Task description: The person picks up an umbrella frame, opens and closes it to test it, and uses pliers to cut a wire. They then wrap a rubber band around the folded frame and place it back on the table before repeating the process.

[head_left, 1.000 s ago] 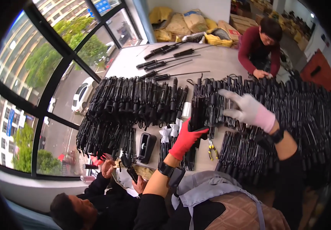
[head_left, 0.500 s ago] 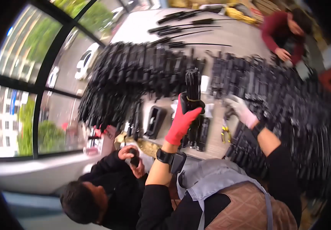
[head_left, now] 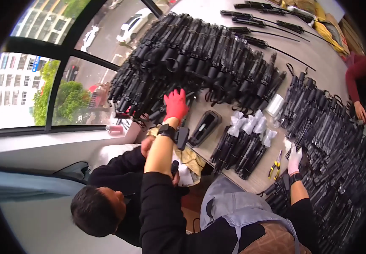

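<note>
My left hand [head_left: 176, 106], in a red glove, reaches out over the left part of a large pile of black folding umbrella frames [head_left: 216, 46]. Its fingers are stretched and slightly apart at the pile's near edge, with no bundle visible in them. My right hand [head_left: 294, 160], in a pale glove, rests at the near edge of the right-hand pile of similar black frames [head_left: 331, 127]. The fingertips of that hand meet the dark frames, so any grip is hidden. Just left of it lie pliers with yellow-and-black handles [head_left: 274, 168].
Between the piles lie several black bundles with white wrapped ends [head_left: 242, 148], a black open case [head_left: 205, 127] and a clear plastic roll [head_left: 275, 105]. Long-rodded black frames [head_left: 272, 25] lie at the back. One person [head_left: 102, 207] sits close on my left; another [head_left: 363, 84] is at far right.
My left hand has moved left from mid-table to the left pile, and the banded bundle it held is out of it. My view has shifted, and the wrapped bundles now show fully.
</note>
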### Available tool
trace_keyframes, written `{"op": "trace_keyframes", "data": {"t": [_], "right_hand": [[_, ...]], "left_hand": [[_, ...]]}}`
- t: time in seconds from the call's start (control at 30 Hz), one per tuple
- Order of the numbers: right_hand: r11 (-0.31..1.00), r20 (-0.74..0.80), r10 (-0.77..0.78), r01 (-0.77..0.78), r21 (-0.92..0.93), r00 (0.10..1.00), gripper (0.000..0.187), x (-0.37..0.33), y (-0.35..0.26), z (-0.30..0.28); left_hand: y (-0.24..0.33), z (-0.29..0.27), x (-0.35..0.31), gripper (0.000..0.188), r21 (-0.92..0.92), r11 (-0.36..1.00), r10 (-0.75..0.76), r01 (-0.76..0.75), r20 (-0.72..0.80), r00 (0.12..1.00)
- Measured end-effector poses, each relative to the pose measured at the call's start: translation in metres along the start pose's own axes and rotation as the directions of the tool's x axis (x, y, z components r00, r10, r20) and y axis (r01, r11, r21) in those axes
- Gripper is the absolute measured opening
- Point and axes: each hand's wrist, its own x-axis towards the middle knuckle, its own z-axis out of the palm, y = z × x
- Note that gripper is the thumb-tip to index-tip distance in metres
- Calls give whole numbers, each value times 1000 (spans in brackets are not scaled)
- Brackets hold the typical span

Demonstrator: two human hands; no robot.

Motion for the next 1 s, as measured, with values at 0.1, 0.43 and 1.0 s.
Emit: {"op": "trace_keyframes", "data": {"t": [0.1,0.43,1.0], "right_hand": [[963,-168,-261,244,-115,951,29,-30,-13,-50],[714,877,169,-669,205,450,28,-137,-291,-142],[310,388,-835,916,-254,390,23,-149,-265,-90]], "left_hand": [[78,-32,4,53,-283,903,321,-323,-54,946],[318,-102,-108,44,-561,245,652,-791,-508,563],[321,-117,-189,79,-969,-148,290,197,148,946]]}}
